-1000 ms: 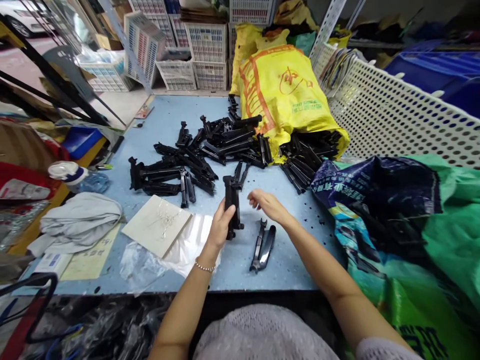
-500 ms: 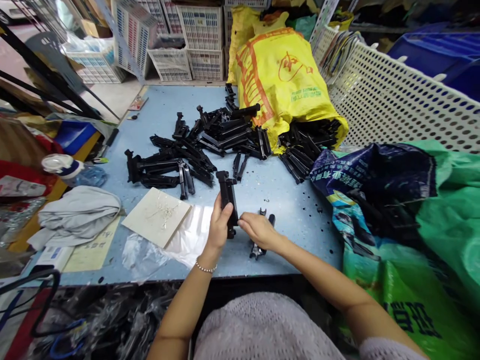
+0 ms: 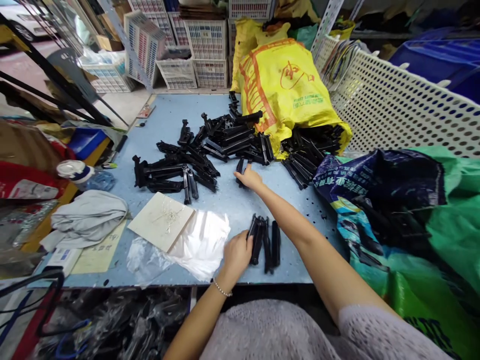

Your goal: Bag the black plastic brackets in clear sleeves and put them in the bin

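Note:
My left hand [image 3: 237,256], with a beaded bracelet at its wrist, is near the front of the blue table. Its fingers close on a long black part [image 3: 257,242] that touches the tabletop or hangs just over it. Beside that lie other long black parts [image 3: 276,243], roughly parallel. Farther forward, my right hand [image 3: 250,177] pinches a small black part [image 3: 239,166] lying on the table; the fingers partly hide it. Just beyond stretches a loose heap of similar black parts [image 3: 191,155].
A yellow sack [image 3: 285,80] spills more black parts at the back. Left of my hands are a beige square board [image 3: 162,220], clear plastic film [image 3: 208,242] and a grey cloth [image 3: 90,215]. A white perforated basket [image 3: 405,95] and a dark blue bag [image 3: 375,175] flank the right.
The upright black part left the space between my hands and now lies low by my left hand, which moved down and right. My right hand reached forward to another black part.

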`<state>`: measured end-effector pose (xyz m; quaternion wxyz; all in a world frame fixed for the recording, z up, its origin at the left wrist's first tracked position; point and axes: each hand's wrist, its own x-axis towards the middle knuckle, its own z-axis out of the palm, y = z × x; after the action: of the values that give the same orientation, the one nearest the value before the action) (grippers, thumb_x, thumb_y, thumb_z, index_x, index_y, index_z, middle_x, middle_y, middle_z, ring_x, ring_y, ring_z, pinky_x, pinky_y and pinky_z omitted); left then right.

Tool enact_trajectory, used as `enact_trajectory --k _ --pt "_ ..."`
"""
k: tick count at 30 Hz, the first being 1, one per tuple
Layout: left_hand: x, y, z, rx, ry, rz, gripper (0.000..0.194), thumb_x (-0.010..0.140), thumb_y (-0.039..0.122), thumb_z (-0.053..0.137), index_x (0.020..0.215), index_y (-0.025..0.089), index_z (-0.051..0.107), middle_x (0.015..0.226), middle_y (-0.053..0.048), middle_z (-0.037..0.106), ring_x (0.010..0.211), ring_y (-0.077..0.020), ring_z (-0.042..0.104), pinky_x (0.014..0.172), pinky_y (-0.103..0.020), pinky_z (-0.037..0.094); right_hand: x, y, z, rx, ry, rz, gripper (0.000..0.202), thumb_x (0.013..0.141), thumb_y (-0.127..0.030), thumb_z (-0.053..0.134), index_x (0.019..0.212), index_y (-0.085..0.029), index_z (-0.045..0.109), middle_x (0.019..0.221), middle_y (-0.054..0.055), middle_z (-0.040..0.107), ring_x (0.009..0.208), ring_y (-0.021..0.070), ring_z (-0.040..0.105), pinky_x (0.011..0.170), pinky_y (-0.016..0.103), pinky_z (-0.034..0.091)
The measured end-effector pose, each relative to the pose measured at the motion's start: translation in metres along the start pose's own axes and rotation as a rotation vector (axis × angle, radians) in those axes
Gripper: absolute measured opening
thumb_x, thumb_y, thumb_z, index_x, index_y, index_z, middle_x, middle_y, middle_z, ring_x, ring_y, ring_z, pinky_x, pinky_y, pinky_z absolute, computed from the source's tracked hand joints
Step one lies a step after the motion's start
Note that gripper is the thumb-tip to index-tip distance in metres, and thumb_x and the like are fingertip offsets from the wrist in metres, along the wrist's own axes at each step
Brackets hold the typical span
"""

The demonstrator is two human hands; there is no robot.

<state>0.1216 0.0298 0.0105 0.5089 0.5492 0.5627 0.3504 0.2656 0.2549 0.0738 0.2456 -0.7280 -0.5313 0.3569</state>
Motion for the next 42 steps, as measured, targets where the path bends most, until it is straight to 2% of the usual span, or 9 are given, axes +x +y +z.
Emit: enact_trajectory --k 8,13,16,21,28,32,35,38,42 --pt "0.064 0.039 -0.042 -0.674 0.015 -0.059 0.055 0.088 0.062 0.051 0.125 0.021 0.056 0.118 -0.011 0.066 0.107 -0.0238 0.065 0.094 -0.042 0.050 -0.107 0.029 0.010 0.205 -0.484 -0.347 0.036 0.092 -0.043 0.053 0.120 -0.023 0.044 0.064 -0.005 0.057 0.055 0.0151 0.055 0.055 0.025 0.043" --pt "0.054 0.069 -0.043 -0.803 -0.085 -0.080 0.033 0.081 0.035 0.071 0.108 0.019 0.063 0.104 -0.004 0.067 0.079 -0.0124 0.065 0.074 -0.026 0.053 -0.130 0.030 -0.016 -0.125 -0.054 -0.558 0.028 0.096 -0.048 0.045 0.096 -0.023 0.055 0.088 0.007 0.063 0.085 0.0223 0.058 0.074 0.031 0.040" --pt "0.040 0.074 -0.039 -0.805 -0.148 -0.108 0.033 0.083 0.034 0.068 0.112 0.020 0.061 0.096 -0.003 0.065 0.071 -0.0099 0.061 0.065 -0.023 0.051 -0.110 0.019 -0.020 -0.178 -0.045 -0.710 0.026 0.094 -0.047 0.050 0.090 -0.022 0.056 0.094 0.009 0.062 0.094 0.0241 0.056 0.077 0.030 0.038" --pt "0.037 0.076 -0.043 -0.750 -0.007 -0.074 0.034 0.081 0.035 0.070 0.110 0.020 0.061 0.096 -0.002 0.064 0.070 -0.0090 0.060 0.066 -0.022 0.050 -0.124 0.012 -0.015 0.011 -0.269 -0.554 0.049 0.102 -0.049 0.024 0.071 -0.022 0.050 0.065 0.001 0.053 0.063 0.0160 0.050 0.064 0.027 0.034" --pt "0.049 0.068 -0.053 -0.604 0.069 0.024 0.037 0.082 0.043 0.067 0.112 0.024 0.060 0.106 -0.004 0.065 0.075 -0.0113 0.059 0.069 -0.024 0.049 -0.192 0.056 0.021 0.246 -0.542 -0.409 0.043 0.096 -0.058 0.037 0.072 -0.023 0.044 0.062 -0.002 0.048 0.055 0.0136 0.041 0.056 0.026 0.034" --pt "0.049 0.036 -0.046 -0.224 0.182 0.075 0.052 0.083 0.045 0.064 0.130 0.025 0.053 0.123 -0.008 0.059 0.110 -0.0227 0.057 0.099 -0.037 0.044 -0.136 0.054 0.022 0.165 -0.679 -0.337 0.042 0.099 -0.052 0.034 0.074 -0.021 0.050 0.062 -0.001 0.053 0.056 0.0141 0.048 0.059 0.026 0.041" --pt "0.029 0.009 -0.023 0.027 0.093 0.020 0.057 0.084 0.041 0.061 0.135 0.020 0.049 0.132 -0.014 0.054 0.132 -0.0323 0.043 0.113 -0.049 0.028 -0.057 0.032 -0.005 -0.182 -0.078 -0.392 0.018 0.097 -0.029 0.045 0.088 -0.019 0.057 0.094 0.009 0.063 0.089 0.0205 0.057 0.083 0.033 0.044" --pt "0.002 -0.006 0.002 0.182 0.023 -0.012 0.064 0.085 0.035 0.058 0.143 0.018 0.040 0.146 -0.017 0.040 0.141 -0.0344 0.031 0.118 -0.051 0.019 0.013 0.016 -0.038 -0.295 0.268 -0.249 0.026 0.091 -0.017 0.050 0.117 -0.013 0.052 0.134 0.023 0.046 0.123 0.0343 0.042 0.099 0.050 0.035" --pt "-0.005 -0.002 0.004 0.197 0.046 0.022 0.066 0.088 0.038 0.055 0.148 0.022 0.032 0.152 -0.015 0.030 0.146 -0.0313 0.021 0.120 -0.050 0.015 0.049 0.024 -0.063 -0.296 0.376 -0.069 0.053 0.083 -0.010 0.055 0.133 -0.007 0.040 0.139 0.027 0.036 0.124 0.0364 0.042 0.101 0.052 0.035"
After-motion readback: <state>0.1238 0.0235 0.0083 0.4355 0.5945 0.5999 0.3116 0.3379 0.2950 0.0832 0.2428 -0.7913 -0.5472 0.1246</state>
